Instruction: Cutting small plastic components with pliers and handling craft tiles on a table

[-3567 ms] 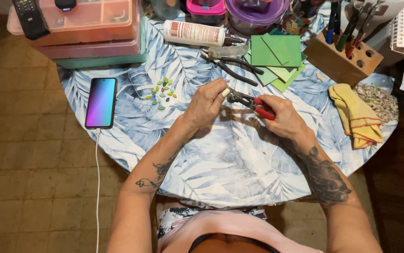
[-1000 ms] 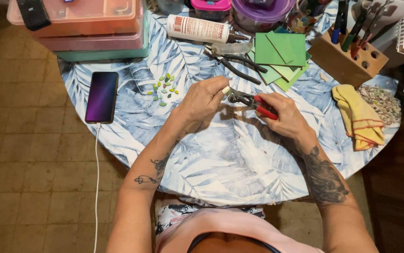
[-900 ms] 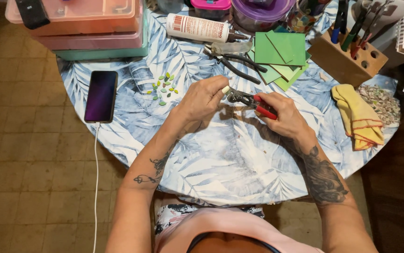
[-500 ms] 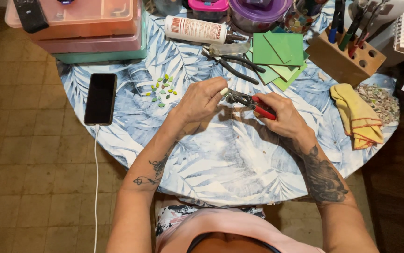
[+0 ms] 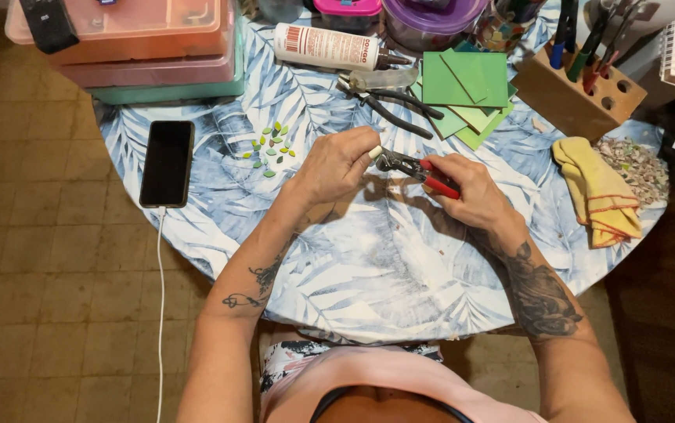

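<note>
Gripping red-handled nippers (image 5: pixel 420 168) — right hand (image 5: pixel 467 188); small pale piece (image 5: pixel 375 152) at left hand (image 5: pixel 337 163) fingertips.

The phone (image 5: pixel 167 163), lying well to the left of my left hand (image 5: pixel 340 162), now shows a black screen; in the earliest picture it glows blue and purple, then dims. Between my hands, a small pale piece (image 5: pixel 375 152) now shows at the tips of my left fingers, right against the nose of the red-handled nippers (image 5: pixel 418 170) in my right hand (image 5: pixel 463 190).
</note>
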